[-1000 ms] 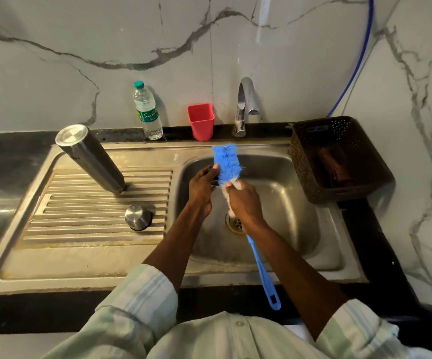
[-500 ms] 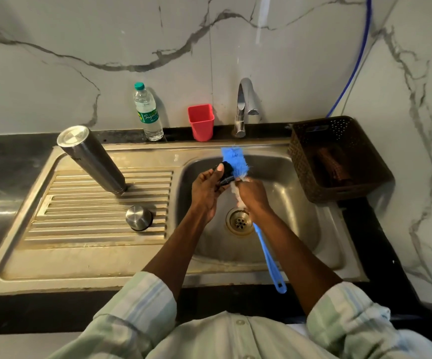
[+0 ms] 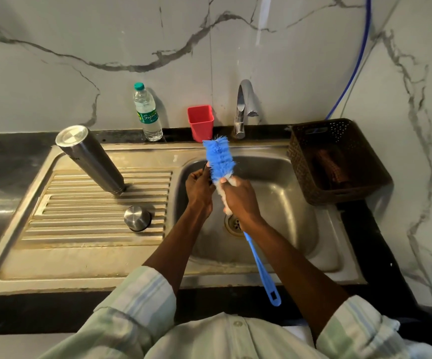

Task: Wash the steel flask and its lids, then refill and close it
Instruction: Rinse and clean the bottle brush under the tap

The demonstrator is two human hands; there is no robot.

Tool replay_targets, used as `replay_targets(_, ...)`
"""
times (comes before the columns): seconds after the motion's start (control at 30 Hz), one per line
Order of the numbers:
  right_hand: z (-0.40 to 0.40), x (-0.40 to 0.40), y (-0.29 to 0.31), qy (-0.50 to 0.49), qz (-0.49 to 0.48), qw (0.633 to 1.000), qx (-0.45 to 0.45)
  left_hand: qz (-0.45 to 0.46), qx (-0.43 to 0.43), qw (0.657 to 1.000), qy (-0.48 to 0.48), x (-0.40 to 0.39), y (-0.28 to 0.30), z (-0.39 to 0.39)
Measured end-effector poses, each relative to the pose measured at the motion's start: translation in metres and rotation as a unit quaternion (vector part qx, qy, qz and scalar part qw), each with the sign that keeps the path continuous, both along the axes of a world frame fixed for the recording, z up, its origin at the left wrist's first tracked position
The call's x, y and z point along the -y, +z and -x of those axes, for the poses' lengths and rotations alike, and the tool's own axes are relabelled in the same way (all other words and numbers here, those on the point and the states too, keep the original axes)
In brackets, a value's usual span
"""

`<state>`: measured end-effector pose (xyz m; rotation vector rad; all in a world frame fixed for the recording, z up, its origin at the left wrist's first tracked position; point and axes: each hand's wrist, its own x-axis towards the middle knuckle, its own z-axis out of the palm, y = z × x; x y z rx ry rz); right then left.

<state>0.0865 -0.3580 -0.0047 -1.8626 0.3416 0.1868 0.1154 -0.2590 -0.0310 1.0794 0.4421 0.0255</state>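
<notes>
A: Nearest, over the basin of the steel sink (image 3: 282,195): right hand (image 3: 240,200) curled round the neck of the blue bottle brush (image 3: 219,159), just under the bristles, handle slanting down past the wrist toward the body.

B: And the left?

A: Left hand (image 3: 199,186) right beside it, fingers curled round a small dark lid (image 3: 205,167) (mostly hidden, only a sliver showing above the knuckles), pressed against the left side of the bristles.

B: Changed from half a second back?

A: Brush head lifted higher and tilted further from the body, bristles now reaching up to the sink's back rim; dark lid more covered by the fingers than before. Flask and cap in the same spots.

B: Flask where?

A: Steel flask (image 3: 90,159) standing mouth-down on the ribbed draining board (image 3: 80,211), well left of both hands, untouched. Round steel cap (image 3: 137,218) lying on the ribs nearer, between flask and basin, also untouched.

B: Further back?

A: Plastic water bottle (image 3: 147,112), red cup (image 3: 200,123) and chrome tap (image 3: 243,110) along the wall; brown basket (image 3: 339,161) at the right.

B: Any writing?

A: Green label on the water bottle, script starting "Sign" (rest curving out of sight).
</notes>
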Motion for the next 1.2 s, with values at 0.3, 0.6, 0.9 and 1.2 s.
replay_targets(0.3, 0.001, -0.004, -0.007, 0.01, 0.053, 0.998, 0.015, 0.0, -0.031, 0.999, 0.037, 0.003, -0.005, 0.005)
replay_targets(0.6, 0.0, -0.006, -0.005, 0.008, 0.04, 0.999, 0.033, 0.026, -0.031, 0.997, 0.064, 0.009, 0.003, 0.004)
replay_targets(0.9, -0.004, -0.008, -0.005, 0.029, 0.08, 0.995, 0.043, 0.038, -0.046, 0.995, 0.077, 0.013, -0.007, 0.008)
replay_targets(1.2, -0.01, 0.001, -0.002, 0.009, 0.107, 0.993, 0.04, 0.096, -0.037, 0.995, 0.018, 0.011, 0.001, 0.008)
